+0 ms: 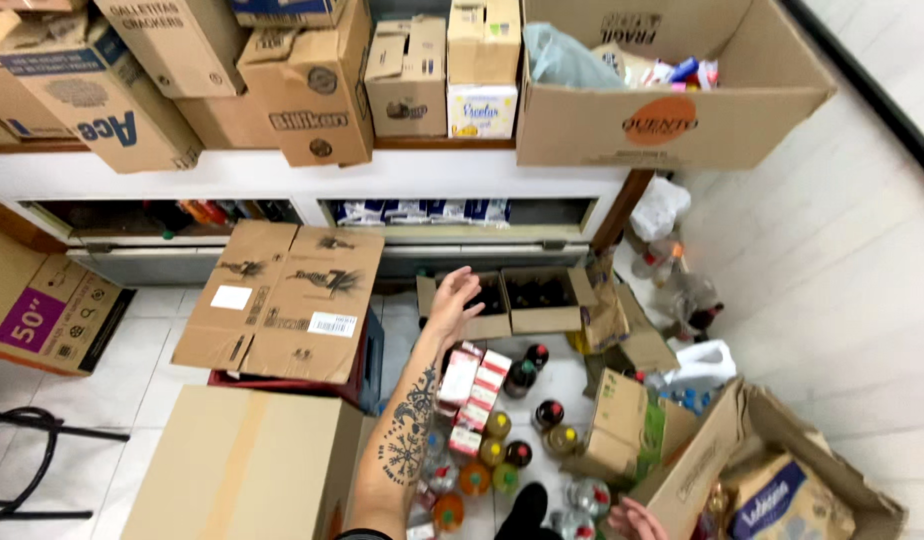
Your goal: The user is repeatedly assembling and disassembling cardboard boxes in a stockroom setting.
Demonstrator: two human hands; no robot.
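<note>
A flattened brown cardboard box (282, 300) lies well to the left of the left hand (452, 297), on other boxes. Just beyond that hand's released grip, fingers spread and holding nothing, sits a small open brown carton of dark bottles (527, 300) on the white tiled floor (162, 360). Below the wrist lie red-and-white cartons (472, 390) among round-capped bottles (522, 378). The right hand (637, 520) shows only partly at the bottom edge, near an open cardboard box (702, 460); its grip cannot be told.
</note>
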